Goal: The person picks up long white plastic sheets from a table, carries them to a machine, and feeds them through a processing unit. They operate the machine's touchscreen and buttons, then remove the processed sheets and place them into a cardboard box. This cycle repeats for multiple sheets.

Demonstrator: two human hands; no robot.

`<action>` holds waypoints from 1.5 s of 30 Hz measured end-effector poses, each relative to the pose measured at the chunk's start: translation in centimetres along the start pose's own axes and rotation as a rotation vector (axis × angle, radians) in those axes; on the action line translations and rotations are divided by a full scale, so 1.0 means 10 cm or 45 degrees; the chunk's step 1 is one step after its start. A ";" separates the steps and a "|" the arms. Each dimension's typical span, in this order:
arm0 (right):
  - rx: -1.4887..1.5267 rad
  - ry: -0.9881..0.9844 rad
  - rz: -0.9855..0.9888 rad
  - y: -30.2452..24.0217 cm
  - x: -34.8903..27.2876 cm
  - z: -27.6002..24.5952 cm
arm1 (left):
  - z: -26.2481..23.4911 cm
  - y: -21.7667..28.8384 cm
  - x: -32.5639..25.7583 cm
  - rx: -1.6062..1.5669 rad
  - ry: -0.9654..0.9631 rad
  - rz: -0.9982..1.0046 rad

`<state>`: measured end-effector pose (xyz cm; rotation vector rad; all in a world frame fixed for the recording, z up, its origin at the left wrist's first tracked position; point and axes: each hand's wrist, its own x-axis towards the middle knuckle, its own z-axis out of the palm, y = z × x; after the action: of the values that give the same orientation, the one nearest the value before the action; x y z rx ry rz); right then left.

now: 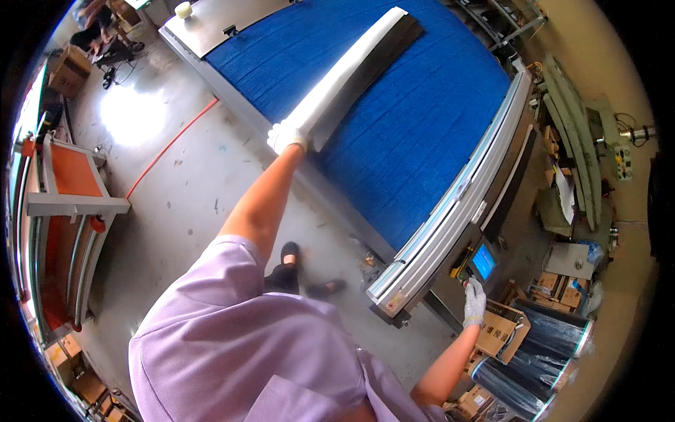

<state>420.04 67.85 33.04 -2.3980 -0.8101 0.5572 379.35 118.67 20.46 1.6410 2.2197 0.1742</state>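
A long strip (351, 67), white along one side and black along the other, lies slantwise across the blue table surface (429, 119). Its near end reaches the table's left edge, where my left hand (287, 136), in a white glove, is closed on it. Far to the right, my right hand (475, 302), also gloved, has its fingers stretched toward a control panel with a lit blue screen (484, 261). The fingertips are at the panel's lower edge; whether they press anything is too small to tell.
A long silver rail (460, 190) borders the table's right side. Beside my right hand are a cardboard box (500, 329) and dark wrapped rolls (552, 327). An orange-and-grey frame (74, 183) stands left, and a red hose (172, 148) crosses the floor. Another person (91, 28) is at the far left.
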 end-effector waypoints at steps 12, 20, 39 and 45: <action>0.093 -0.138 -0.440 -1.97 0.21 0.72 | -0.35 -0.08 -0.06 -1.928 -0.626 -0.017; -0.130 0.033 -0.861 -2.79 0.63 2.08 | -1.14 -0.09 -1.59 -2.066 -0.545 -0.023; 0.610 0.177 -1.214 -3.48 0.88 1.90 | -2.35 -0.24 -2.37 -1.988 -1.327 0.957; 1.169 0.466 -0.906 -3.74 0.16 0.34 | -0.85 -0.31 -1.80 -1.852 -1.417 0.129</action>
<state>403.55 95.17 52.83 -1.2088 -0.9003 0.1228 377.99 101.73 31.33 0.6330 0.6826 0.5490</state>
